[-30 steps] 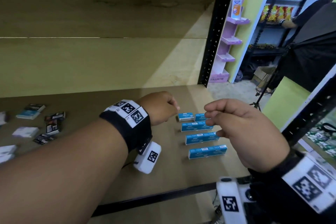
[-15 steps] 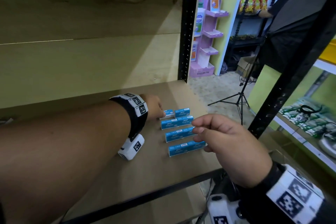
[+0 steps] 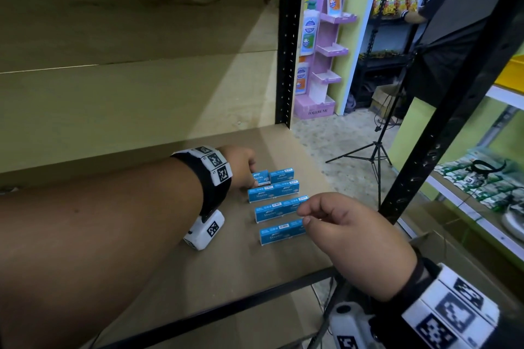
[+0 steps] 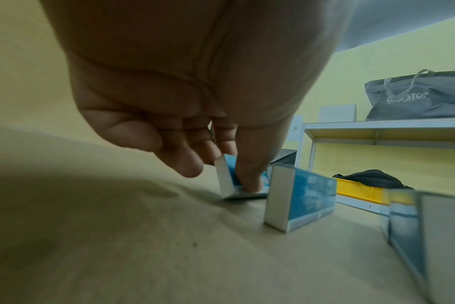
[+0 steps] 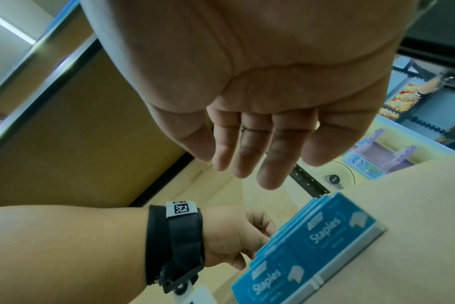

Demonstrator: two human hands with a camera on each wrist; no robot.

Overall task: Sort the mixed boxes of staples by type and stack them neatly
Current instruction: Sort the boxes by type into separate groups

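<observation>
Several blue staple boxes [image 3: 273, 191] stand on edge in rows on the wooden shelf [image 3: 175, 266], near its right end. My left hand [image 3: 243, 170] pinches the far-left box [image 3: 261, 177] of the back row, thumb on its blue face and fingers behind it [image 4: 233, 181]. That box leans a little in the left wrist view. My right hand [image 3: 334, 224] hovers over the nearest rows [image 5: 307, 244] with loosely curled fingers [image 5: 249, 156] and holds nothing.
A black shelf upright [image 3: 287, 37] stands at the back right, another [image 3: 453, 110] at the front right. Beyond the shelf end are a purple display stand [image 3: 323, 45], a tripod [image 3: 374, 156] and a person [image 3: 442, 0] at another rack.
The view has swung right, so the mixed boxes at the left have left the frame. My left hand reached forward to the back row's left box. My right hand sank toward the near rows.
</observation>
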